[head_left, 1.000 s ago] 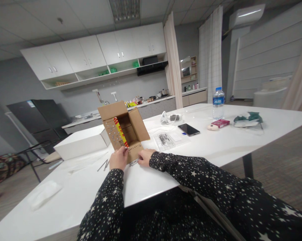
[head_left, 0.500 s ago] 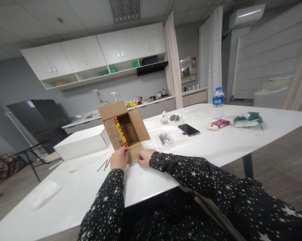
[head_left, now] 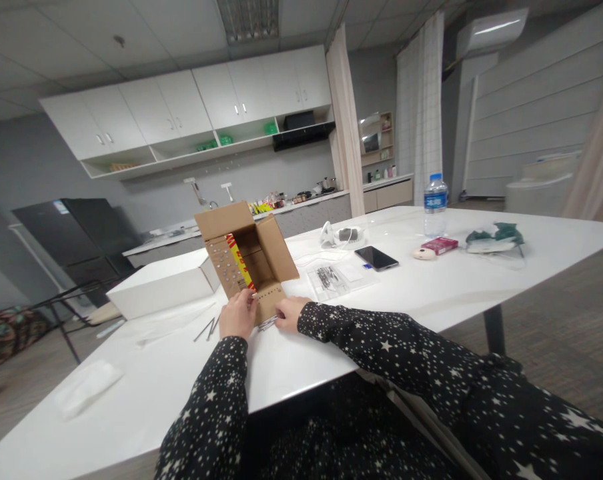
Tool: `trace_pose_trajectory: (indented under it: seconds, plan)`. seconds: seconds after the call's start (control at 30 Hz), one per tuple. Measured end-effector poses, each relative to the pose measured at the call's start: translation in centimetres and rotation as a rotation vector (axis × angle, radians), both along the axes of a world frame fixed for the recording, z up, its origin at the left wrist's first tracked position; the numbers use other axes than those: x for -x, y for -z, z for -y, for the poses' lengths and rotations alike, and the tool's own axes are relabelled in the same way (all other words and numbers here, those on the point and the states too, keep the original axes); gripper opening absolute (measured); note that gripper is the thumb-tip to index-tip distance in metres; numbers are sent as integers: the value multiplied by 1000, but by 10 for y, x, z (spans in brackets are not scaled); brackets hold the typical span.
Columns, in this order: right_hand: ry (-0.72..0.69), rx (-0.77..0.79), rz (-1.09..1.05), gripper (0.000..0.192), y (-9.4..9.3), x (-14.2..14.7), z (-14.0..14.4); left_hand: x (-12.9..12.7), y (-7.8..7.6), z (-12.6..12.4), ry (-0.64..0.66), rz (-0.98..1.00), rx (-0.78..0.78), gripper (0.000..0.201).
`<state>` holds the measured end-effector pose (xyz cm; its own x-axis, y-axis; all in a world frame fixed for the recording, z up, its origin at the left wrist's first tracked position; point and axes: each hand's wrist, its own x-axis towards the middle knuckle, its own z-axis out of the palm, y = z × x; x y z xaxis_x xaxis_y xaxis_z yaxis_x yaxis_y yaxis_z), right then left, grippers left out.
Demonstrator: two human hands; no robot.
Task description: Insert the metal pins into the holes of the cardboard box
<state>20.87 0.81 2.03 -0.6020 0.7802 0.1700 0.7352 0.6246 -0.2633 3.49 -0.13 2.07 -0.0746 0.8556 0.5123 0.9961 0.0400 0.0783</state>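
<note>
An open cardboard box [head_left: 276,250] faces me, its flaps spread. Small pale spots dot its left flap, which carries a yellow-and-red strip [head_left: 239,261]; a row of dark holes runs across the lower flap [head_left: 267,307]. My left hand [head_left: 238,315] is at the lower corner of the left flap, fingers bent and pinched together; what is between them is too small to make out. My right hand [head_left: 290,312] rests closed beside the lower flap, its fingertips next to several thin metal rods [head_left: 267,324]. Two more rods [head_left: 211,328] lie left of my left hand.
A long white box [head_left: 161,287] stands at the left, crumpled white wrapping [head_left: 89,388] nearer me. Beyond my right arm are clear bags of small parts [head_left: 328,280], a phone [head_left: 377,258], a water bottle [head_left: 435,205], a crimson pack [head_left: 440,247] and green-and-white items [head_left: 496,238].
My left hand's fingers have shifted slightly at the flap's corner. My right hand and the box stay in about the same place.
</note>
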Motion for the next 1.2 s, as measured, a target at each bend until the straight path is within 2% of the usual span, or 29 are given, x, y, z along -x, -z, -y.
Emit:
trace_pose_trajectory:
  seconds: [0.5,0.97,1.2]
  plan:
    - [-4,6,-1,26,-2,-2,2,0,0,0,33,-38,45,20]
    - [19,-3,-4,27,4,2,-3,-4,5,0,302,-49,125,24]
    - [33,-31,-36,28,9,6,-6,-5,6,1,356,-42,132,21]
